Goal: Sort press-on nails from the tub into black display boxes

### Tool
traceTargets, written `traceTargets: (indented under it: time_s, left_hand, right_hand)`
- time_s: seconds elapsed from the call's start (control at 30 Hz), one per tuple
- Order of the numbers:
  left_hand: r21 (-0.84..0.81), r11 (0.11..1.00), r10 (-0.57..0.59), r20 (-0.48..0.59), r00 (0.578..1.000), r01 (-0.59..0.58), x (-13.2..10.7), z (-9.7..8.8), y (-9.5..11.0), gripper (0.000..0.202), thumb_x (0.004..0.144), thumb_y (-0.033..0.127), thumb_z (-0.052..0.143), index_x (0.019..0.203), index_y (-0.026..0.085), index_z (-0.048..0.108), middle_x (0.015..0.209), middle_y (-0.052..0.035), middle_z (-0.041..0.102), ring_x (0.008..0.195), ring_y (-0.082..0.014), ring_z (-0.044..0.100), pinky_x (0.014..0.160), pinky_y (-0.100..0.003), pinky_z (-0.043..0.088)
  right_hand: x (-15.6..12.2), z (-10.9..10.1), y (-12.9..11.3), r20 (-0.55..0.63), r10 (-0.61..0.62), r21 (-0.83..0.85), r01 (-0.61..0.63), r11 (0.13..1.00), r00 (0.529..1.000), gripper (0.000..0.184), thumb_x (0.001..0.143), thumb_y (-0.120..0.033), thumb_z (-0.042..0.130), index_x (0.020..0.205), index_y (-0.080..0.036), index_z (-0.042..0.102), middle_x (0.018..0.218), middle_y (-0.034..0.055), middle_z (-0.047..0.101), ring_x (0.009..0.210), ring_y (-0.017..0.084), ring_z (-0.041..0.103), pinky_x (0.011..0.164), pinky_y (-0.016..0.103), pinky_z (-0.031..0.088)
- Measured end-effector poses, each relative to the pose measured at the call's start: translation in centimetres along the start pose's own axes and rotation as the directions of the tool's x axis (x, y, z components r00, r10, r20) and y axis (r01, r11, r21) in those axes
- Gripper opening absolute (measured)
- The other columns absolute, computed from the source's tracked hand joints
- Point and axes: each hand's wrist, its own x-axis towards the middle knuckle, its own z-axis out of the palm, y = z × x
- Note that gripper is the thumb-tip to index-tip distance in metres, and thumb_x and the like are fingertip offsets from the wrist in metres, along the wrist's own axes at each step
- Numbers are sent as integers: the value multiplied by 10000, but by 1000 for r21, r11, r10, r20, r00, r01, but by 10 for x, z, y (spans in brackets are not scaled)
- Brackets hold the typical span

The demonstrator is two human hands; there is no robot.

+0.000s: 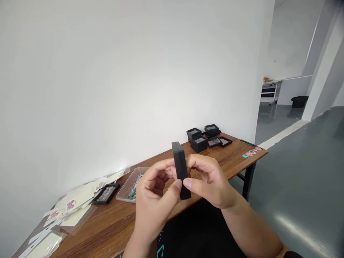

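Note:
Between my two hands a black display frame (179, 161) is held up edge-on above the table's front edge. My left hand (158, 193) grips its left face, thumb at the lower part and fingers curled behind. From the other side my right hand (211, 181) pinches it with thumb and fingers. A seam runs along the frame's narrow edge; its flat faces are turned away from view. Behind my left hand stands a clear plastic tray (126, 186) of small greenish pieces, partly hidden. Another black frame (106, 194), with small items inside, lies left of the tray.
Stacked black frames (199, 143) stand at the table's far right against the white wall. Cream cards and clear sleeves (76, 200) spread over the left end. Round stickers (252, 152) sit near the right corner of the wooden table (113, 225). A black bin (299, 101) stands farther off.

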Motion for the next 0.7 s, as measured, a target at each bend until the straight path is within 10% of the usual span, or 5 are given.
traceTargets:
  time_s: [0.7]
  left_hand:
    - [-47,975,-207,179,962,219,13,-10,-1,292,760,251,857,885,194,599,839,-32,704,732,-120,665,690,-200,596]
  right_hand:
    - [1,16,15,-7,47,-244,-48,969,999,351,1063,-383,537,793,-167,476,747,-7,455,680,103,404,654,258,347]
